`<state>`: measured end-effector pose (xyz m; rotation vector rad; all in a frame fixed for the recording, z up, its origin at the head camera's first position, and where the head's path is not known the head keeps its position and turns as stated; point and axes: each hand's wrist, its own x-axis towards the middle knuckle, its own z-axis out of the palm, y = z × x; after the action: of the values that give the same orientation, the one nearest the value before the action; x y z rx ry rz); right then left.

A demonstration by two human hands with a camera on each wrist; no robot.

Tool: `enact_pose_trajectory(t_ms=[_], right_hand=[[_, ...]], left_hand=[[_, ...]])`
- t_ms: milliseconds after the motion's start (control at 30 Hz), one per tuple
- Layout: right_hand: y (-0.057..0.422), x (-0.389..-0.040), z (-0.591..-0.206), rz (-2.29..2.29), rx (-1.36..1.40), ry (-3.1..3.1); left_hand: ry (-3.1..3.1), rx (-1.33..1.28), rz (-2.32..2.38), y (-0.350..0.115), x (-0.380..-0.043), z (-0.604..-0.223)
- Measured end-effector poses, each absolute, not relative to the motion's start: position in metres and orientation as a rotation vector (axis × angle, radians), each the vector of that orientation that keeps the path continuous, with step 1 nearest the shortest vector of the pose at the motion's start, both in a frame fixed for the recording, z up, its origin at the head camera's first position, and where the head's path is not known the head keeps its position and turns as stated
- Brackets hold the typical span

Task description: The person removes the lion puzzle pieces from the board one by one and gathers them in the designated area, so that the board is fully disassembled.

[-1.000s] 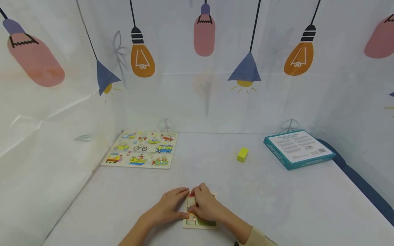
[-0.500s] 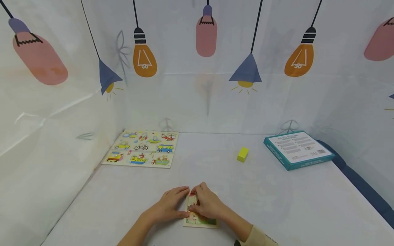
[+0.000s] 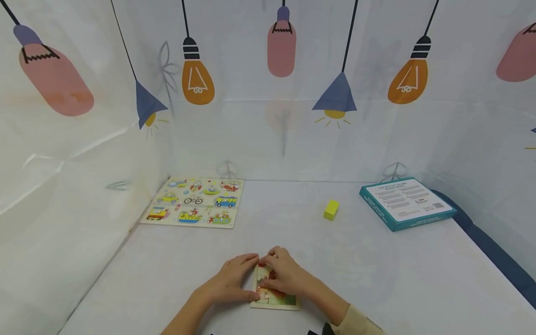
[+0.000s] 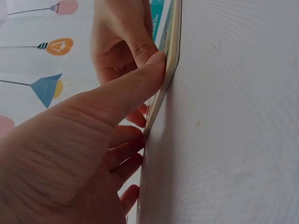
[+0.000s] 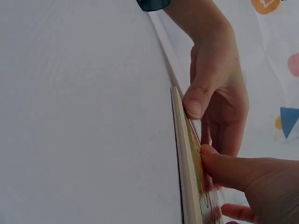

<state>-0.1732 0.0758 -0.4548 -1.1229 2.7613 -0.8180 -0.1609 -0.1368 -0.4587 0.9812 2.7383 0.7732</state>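
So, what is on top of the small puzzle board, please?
The right hand covers part of the small puzzle board; the left hand touches its left edge. Green and orange picture areas show at its near side; what lies beneath the right hand is hidden.

Head view: soft, even light; pale glare on the creased left wall (image 3: 69, 172); faint shadow beneath my left hand (image 3: 228, 281); small print on the box (image 3: 412, 200) blurred. My wrist views: dimmer, greyer; in the left, soft shadow on the surface (image 4: 238, 135) beside the board (image 4: 174, 49).
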Motion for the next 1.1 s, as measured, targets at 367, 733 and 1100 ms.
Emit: enact_pose_trajectory(t_ms=[367,733,1100], right_hand=[[0.080,-0.181,-0.455,-0.662,-1.334,2.732],[0.077,-0.184,-0.457,-0.786,-1.289,2.650],[0.074,-0.184,-0.452,-0.672,-1.170,2.685]], left_hand=[[2.759,0.996,0.764,-0.138,-0.158,-0.461],[2.743,0.995,0.782,-0.136,-0.158,-0.459],[2.756,1.021,0.779,-0.136,-0.158,-0.457]])
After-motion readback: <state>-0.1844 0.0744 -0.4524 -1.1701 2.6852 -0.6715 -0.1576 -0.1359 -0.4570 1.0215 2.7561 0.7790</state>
